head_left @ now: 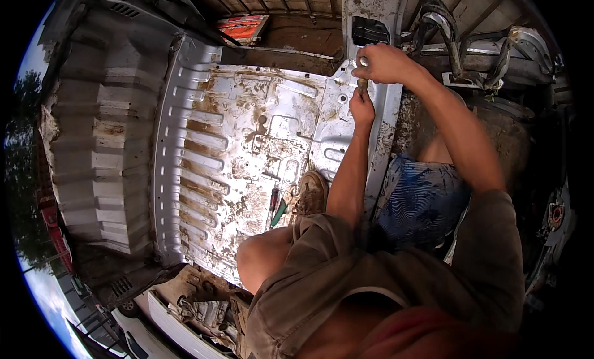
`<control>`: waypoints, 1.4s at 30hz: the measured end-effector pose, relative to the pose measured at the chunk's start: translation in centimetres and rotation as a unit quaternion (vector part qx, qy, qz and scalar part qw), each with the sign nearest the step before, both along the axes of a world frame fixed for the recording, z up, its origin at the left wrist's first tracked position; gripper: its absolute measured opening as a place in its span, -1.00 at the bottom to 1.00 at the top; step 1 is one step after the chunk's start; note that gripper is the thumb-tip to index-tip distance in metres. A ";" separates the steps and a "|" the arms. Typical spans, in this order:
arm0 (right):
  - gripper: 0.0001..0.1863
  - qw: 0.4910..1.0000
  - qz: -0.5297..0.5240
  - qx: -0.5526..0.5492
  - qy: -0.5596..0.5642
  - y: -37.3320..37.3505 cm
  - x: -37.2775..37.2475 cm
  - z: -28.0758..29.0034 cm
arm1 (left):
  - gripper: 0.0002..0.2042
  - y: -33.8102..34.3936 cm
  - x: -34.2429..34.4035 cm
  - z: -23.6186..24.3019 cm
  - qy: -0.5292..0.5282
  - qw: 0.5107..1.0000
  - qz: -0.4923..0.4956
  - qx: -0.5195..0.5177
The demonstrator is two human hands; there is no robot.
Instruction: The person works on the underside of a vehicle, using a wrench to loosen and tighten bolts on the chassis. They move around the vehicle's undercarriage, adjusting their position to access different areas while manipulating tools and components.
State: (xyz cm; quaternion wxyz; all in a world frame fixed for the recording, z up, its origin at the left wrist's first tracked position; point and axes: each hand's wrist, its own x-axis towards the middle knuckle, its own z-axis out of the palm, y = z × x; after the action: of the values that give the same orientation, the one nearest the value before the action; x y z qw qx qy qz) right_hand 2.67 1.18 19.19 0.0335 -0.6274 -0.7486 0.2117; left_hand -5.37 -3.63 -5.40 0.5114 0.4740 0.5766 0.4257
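Observation:
My left hand (361,106) is closed around a short upright tool whose brownish end (362,83) sticks out above the fingers; its kind does not show. Just beyond it, my right hand (385,63) is curled, with a round, shiny metal end (364,61) showing at its fingers. The rest of that tool is hidden by the hand. Both hands meet over the raised white metal ledge (337,114) at the right of a vehicle's bare floor. A black rectangular part (370,31) lies just past my right hand.
Dirty, ribbed white floor panel (247,130) spreads to the left. By my shoe (312,192) lie a green-handled tool (279,213) and a slim red-and-black tool (273,199). Bent metal brackets (445,34) stand at far right. A red-orange panel (244,28) lies at the back.

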 end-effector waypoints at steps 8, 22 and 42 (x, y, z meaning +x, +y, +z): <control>-0.60 0.997 -0.071 -0.023 0.031 0.2 3.2 -2.8 | -0.35 4.6 -7.6 4.2 0.424 0.803 -0.389 0.154; -0.54 0.999 -0.004 0.010 -0.046 -3.2 -1.4 -0.1 | -0.43 -8.5 -49.4 0.7 0.589 0.579 -0.493 -0.274; -0.55 0.999 -0.028 -0.024 -0.026 -3.5 -1.6 0.5 | -0.46 -13.3 -44.4 -4.3 0.560 0.638 -0.471 -0.240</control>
State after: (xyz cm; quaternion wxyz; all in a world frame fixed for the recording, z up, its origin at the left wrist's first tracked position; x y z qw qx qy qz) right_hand 1.04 -2.37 19.66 0.0047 -0.6537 -0.7263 0.2126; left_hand -49.80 -16.88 -9.72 0.3175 0.6895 0.5336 -0.3730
